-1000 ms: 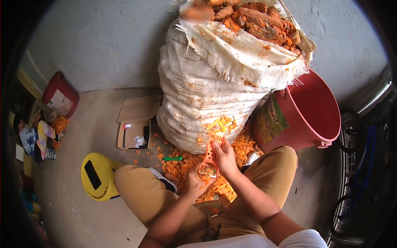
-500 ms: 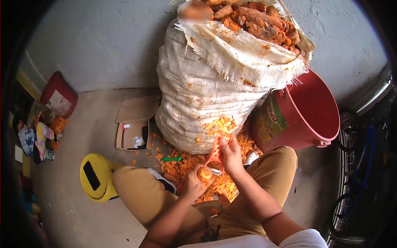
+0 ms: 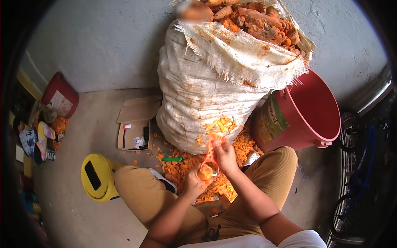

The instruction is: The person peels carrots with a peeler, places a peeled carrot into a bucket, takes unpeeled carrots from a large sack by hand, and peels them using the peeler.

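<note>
My left hand (image 3: 194, 182) is closed around a carrot (image 3: 205, 173), its cut orange end facing up. In my right hand (image 3: 227, 156) is an orange-red peeler (image 3: 211, 151), gripped by its handle. The peeler's head lies over the carrot's end, close to my left fingers. Below both hands, a heap of orange peelings (image 3: 223, 187) covers the floor between my legs. A green-handled tool (image 3: 172, 159) rests on the heap's left edge; its far end is hard to make out.
A white woven sack (image 3: 198, 95) full of carrots (image 3: 264, 22) stands ahead against the wall. To its right leans a large red bucket (image 3: 264, 134). On the left are an open cardboard box (image 3: 134, 131), a yellow-lidded bucket (image 3: 106, 192) with a phone (image 3: 92, 175) on it, and a red container (image 3: 66, 101).
My right hand and the peeler have shifted slightly left and down, bringing the peeler's head over the carrot's end. My left hand still grips the carrot in nearly the same place.
</note>
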`<state>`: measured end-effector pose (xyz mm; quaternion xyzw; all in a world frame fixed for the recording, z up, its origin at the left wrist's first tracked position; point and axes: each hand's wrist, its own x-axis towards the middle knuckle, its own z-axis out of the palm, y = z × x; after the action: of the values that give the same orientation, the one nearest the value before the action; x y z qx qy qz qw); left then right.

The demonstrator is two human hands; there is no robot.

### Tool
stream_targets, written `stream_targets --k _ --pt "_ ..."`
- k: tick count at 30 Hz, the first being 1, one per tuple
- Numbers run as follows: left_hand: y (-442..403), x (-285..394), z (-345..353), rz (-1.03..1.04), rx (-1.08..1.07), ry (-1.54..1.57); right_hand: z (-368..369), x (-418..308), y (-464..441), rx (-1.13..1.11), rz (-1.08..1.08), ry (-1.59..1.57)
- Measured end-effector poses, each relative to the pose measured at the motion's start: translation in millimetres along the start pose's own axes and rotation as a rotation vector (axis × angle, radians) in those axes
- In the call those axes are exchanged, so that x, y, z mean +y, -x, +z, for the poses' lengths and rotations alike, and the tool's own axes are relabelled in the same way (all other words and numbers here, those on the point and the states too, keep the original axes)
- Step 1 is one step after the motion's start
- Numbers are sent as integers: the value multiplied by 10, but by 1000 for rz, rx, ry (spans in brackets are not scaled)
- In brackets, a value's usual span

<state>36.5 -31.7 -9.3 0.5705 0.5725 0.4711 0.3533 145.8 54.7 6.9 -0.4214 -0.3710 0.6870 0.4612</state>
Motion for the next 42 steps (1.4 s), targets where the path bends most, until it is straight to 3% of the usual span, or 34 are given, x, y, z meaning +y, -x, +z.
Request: stream_targets --k 1,3,5,9,11,14,17,18,23,29,33,36,38,39,40,42 --pt "27 19 -37 51 -94 61 -128 -12 -105 141 -5 231" --pt "100 85 -114 155 -293 182 -469 -44 -420 414 -80 -71" --pt "127 11 -107 96 -271 137 -624 -33 -579 393 -291 -159" --pt "14 13 -57 74 -128 84 -334 -164 -253 238 -116 -58" --pt "6 9 -51 29 -111 86 -176 -105 -118 95 -52 -157" --pt "-5 -33 -71 -23 -146 79 62 -67 73 -54 -113 -104" --pt "-26 -71 0 -91 -89 294 143 -15 143 -48 -290 119" --pt "-38 -63 -5 -18 -72 164 132 3 145 -37 -267 144" --pt "-43 40 -33 19 -50 122 56 97 80 30 -260 345" --pt "-70 40 -27 52 -21 95 74 97 -23 -1 -120 -18" --pt "-57 -52 -18 37 35 2 48 103 -26 17 -100 -19" --pt "-56 -100 -53 -101 -111 114 -1 172 -107 90 -85 31" --pt "23 -96 -91 24 -389 249 -197 73 -219 158 49 145" --pt "24 -8 -113 89 -531 318 -339 101 -405 283 0 -76" --pt "42 111 -150 -19 -670 326 -549 101 -503 311 -67 -93" --pt "46 -5 -101 4 -553 252 -552 -39 -486 328 -156 -150"
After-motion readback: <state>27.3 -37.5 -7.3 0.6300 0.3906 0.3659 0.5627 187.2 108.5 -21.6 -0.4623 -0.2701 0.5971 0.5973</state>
